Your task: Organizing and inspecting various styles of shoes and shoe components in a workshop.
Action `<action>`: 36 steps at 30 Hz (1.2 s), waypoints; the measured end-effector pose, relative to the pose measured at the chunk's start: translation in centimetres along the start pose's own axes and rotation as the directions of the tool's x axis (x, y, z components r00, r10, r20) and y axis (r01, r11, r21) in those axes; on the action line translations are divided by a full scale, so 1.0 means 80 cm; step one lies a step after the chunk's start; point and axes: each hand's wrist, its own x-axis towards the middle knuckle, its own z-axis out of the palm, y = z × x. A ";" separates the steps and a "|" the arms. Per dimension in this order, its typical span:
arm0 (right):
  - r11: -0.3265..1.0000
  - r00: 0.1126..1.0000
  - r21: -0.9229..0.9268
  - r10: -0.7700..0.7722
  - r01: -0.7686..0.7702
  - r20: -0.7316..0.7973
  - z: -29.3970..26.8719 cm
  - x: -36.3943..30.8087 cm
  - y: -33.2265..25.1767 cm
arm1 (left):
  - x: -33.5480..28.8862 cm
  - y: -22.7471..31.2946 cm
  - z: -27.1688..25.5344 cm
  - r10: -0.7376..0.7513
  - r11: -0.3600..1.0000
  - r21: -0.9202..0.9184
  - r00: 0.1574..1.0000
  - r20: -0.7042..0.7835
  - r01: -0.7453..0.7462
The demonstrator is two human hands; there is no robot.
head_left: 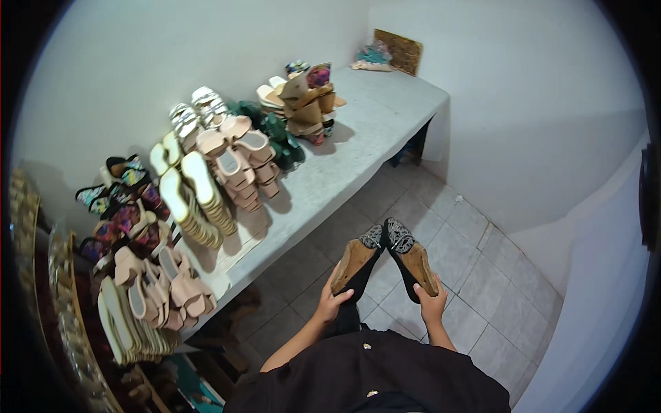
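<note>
My left hand (332, 303) grips one black shoe (353, 272) by its near end, with the thumb across it. In my right hand (432, 305) is a matching black shoe (410, 265), held the same way. Each shoe shows a long brown, worn-looking surface and a black-and-white patterned far end. The far ends come together and the near ends spread apart, making an upturned V above the tiled floor. Fingers under both shoes are mostly hidden.
A long pale table (372, 117) runs along the wall at the left. On it stand stacked pink sandals (237, 162), cream soles (200, 186), dark green footwear (279, 134) and brown pieces (306, 110). A brown board (399, 51) leans at the far corner. White cloth (585, 275) hangs at right.
</note>
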 end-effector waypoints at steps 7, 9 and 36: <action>0.996 0.985 0.032 -0.078 0.084 -0.157 0.047 0.133 0.009 | 0.160 0.000 0.018 0.105 0.986 0.115 0.986 0.127 -0.120; 0.989 0.994 0.148 -0.007 0.022 -0.105 0.064 0.178 -0.002 | 0.211 0.004 0.016 0.138 0.981 0.119 0.981 0.138 -0.155; 0.889 0.911 -0.239 -0.338 0.391 0.235 0.187 0.789 -0.076 | 0.738 -0.034 0.035 0.395 0.712 0.685 0.895 -0.207 -0.156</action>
